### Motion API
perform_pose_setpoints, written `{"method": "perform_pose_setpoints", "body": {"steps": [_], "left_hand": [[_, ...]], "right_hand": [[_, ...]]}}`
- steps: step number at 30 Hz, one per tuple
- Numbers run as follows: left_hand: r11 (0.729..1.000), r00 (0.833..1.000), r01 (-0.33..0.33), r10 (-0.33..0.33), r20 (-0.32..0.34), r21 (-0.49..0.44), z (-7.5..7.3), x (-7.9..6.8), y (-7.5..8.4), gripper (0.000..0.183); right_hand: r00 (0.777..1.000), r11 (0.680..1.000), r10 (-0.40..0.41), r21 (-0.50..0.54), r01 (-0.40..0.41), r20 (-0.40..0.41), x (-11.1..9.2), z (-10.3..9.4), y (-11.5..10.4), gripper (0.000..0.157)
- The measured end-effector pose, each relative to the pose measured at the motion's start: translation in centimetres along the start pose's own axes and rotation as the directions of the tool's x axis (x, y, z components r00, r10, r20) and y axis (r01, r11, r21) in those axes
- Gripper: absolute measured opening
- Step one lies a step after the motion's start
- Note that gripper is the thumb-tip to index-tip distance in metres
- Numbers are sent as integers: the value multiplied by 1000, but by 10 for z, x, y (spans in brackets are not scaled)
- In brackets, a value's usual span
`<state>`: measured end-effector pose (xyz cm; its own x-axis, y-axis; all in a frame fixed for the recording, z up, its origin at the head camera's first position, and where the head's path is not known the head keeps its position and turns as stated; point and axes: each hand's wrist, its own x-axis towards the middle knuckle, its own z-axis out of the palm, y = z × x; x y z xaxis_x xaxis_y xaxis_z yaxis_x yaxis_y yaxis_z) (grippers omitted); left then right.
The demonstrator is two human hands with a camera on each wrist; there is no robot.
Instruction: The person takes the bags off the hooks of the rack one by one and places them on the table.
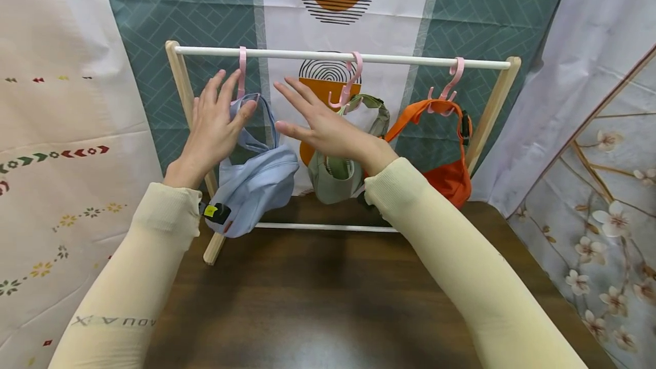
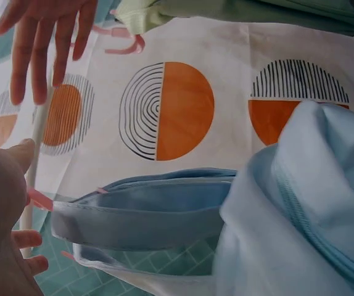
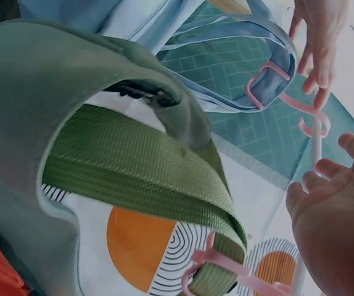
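Observation:
A light blue bag (image 1: pixel 256 181) hangs by its straps from a pink hook (image 1: pixel 242 70) at the left of the white rail (image 1: pixel 302 54). My left hand (image 1: pixel 212 115) is raised beside those straps, fingers spread and holding nothing. To its right my right hand (image 1: pixel 328 127), also with straight fingers and nothing in it, reaches leftward in front of the green bag (image 1: pixel 333 184). The green bag hangs from the middle pink hook (image 1: pixel 353 76); my right wrist hides part of it. In the right wrist view the blue straps (image 3: pixel 238 102) loop over their hook.
An orange bag (image 1: pixel 448 181) hangs from a third pink hook (image 1: pixel 456 76) at the right. Wooden legs (image 1: pixel 494 107) support the rail on a dark wooden table (image 1: pixel 307 300). Patterned cloths, such as the floral curtain (image 1: pixel 610 244), surround the table.

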<state>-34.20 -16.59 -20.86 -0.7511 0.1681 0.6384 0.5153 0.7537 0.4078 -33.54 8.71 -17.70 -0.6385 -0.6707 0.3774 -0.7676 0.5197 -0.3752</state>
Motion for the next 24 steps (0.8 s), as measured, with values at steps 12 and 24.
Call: {"method": "perform_pose_setpoints", "body": {"steps": [12,24], "left_hand": [[995,997,-55,59,-45,78,-19,37,13,66],[975,994,-109,111,-3,193,-25,66,6,59]], "right_hand": [[998,999,47,14,-47,35,21,6,4,76],[996,997,72,4,-72,53,34,6,8,77]]}}
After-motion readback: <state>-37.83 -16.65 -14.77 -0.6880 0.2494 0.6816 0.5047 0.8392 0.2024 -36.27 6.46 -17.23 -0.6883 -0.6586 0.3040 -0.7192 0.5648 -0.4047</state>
